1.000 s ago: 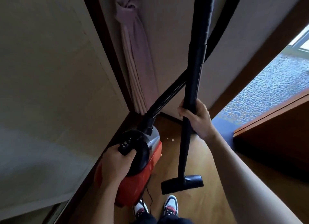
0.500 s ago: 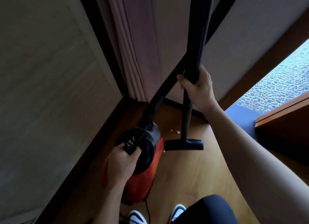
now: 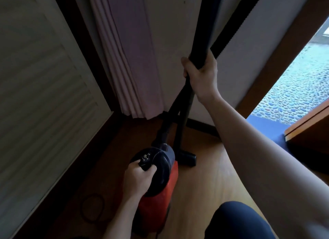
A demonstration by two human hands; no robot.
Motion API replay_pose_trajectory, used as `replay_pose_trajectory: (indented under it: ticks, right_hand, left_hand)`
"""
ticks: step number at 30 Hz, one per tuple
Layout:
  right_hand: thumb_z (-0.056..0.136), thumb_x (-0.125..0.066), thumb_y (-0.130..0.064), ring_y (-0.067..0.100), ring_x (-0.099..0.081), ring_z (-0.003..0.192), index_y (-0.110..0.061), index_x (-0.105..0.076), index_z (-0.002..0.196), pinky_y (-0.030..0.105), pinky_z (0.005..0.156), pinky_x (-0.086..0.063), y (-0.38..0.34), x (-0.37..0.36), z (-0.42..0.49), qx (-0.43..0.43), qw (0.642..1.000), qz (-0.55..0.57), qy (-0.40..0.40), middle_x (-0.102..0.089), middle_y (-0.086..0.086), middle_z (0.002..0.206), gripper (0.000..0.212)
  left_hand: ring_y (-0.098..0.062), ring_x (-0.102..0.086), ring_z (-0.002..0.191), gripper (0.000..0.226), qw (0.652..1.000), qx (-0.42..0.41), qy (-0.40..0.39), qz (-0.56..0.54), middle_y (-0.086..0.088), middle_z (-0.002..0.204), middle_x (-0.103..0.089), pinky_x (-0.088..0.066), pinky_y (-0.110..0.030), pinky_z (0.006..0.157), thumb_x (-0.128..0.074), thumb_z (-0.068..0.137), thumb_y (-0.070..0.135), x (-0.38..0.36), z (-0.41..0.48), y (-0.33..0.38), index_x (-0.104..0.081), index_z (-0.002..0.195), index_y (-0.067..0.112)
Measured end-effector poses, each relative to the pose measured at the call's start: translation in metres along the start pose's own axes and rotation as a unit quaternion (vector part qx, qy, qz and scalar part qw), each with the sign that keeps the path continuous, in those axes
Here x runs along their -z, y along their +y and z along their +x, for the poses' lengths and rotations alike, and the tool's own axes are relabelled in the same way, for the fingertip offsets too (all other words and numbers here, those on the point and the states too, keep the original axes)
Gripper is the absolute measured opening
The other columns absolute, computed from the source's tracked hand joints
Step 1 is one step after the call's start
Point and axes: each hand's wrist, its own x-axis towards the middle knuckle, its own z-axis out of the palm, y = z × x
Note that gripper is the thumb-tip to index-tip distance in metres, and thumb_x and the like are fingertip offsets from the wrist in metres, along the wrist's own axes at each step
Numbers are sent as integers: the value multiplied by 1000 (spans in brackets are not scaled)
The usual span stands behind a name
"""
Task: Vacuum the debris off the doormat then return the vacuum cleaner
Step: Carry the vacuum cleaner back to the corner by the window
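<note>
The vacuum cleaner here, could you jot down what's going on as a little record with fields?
Vacuum body: red and black canister, low in the corner by the wall
Left hand: gripping the canister's top handle
Right hand: closed around the black wand, held upright
Floor nozzle: on the wooden floor beside the canister
Hose: ribbed black hose rising out of view
Backdrop: pale curtain

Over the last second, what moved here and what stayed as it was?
The red vacuum cleaner and its floor nozzle came closer to the corner by the curtain; the nozzle, earlier off the floor near the shoes, now sits low beside the body. Nothing was released: the left hand keeps the handle, the right hand the wand.
</note>
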Motion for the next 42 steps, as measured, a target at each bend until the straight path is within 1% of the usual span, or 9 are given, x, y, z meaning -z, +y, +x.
replay_pose_trajectory:
  ticks: [8,13,17,21,25,29,33,37,42]
  right_hand:
    - [94,-67,-4,18,-50,60,-10,-49,91,25,55,-47,23,3,25,11,999,45,14,-51,15,77,19]
    - [94,-70,-6,15,-51,62,-14,-55,110,26,55,-48,37,0,32,25,997,69,-3,-53,11,84,23]
    - [94,-73,-9,14,-56,72,-10,-56,118,22,61,-51,64,-1,18,-2,999,49,-20,-57,11,91,30]
    - [94,-75,-13,13,-60,72,-21,-58,95,19,61,-52,102,-4,-11,-70,997,20,-11,-60,7,85,19]
    - [94,-75,-12,13,-59,63,-23,-54,79,24,60,-51,120,-12,-23,-98,995,9,14,-59,1,69,28]
    - [95,-74,-16,15,-59,65,-24,-53,78,31,63,-52,120,-16,-20,-96,995,0,16,-57,5,71,28]
    - [95,-74,-17,12,-59,64,-26,-55,80,24,61,-53,122,-17,-16,-94,996,-6,9,-59,1,72,25]
    - [93,-76,-16,12,-59,62,-22,-54,78,27,61,-53,128,-19,-14,-83,996,-22,18,-59,-1,69,27]
    - [93,-76,-13,10,-60,64,-24,-54,83,22,60,-54,137,-18,-14,-75,997,-30,5,-59,-1,72,26]
  left_hand:
    - [-12,-51,38,18,999,30,-11,-30,0,52,-57,-41,-21,38,-68,84,18,-55,31,-14,-64,69,11]
    - [-14,-56,44,13,1000,27,-7,-14,-3,59,-62,-41,-19,35,-68,86,20,-71,48,-20,-67,78,10]
    - [-14,-54,39,19,1000,12,-10,6,-3,53,-59,-43,-22,36,-68,87,20,-75,58,-26,-65,73,8]
    - [-15,-56,42,21,999,-6,-24,19,-2,52,-58,-46,-25,40,-68,88,19,-71,65,-30,-65,70,7]
    - [-20,-56,47,22,999,-7,-35,16,-4,53,-57,-49,-32,48,-66,88,16,-65,66,-41,-65,71,3]
    - [-17,-54,42,27,998,-7,-36,41,1,48,-55,-52,-35,48,-66,86,18,-62,67,-55,-60,61,10]
    - [-18,-57,44,30,997,-9,-42,62,4,48,-56,-55,-42,47,-66,84,22,-61,72,-58,-56,56,16]
    - [-26,-65,54,25,997,-4,-37,67,1,57,-63,-60,-44,55,-66,79,29,-65,80,-54,-57,56,21]
    - [-23,-68,58,24,994,-39,-35,96,3,62,-65,-61,-43,57,-65,80,34,-73,89,-50,-57,60,24]
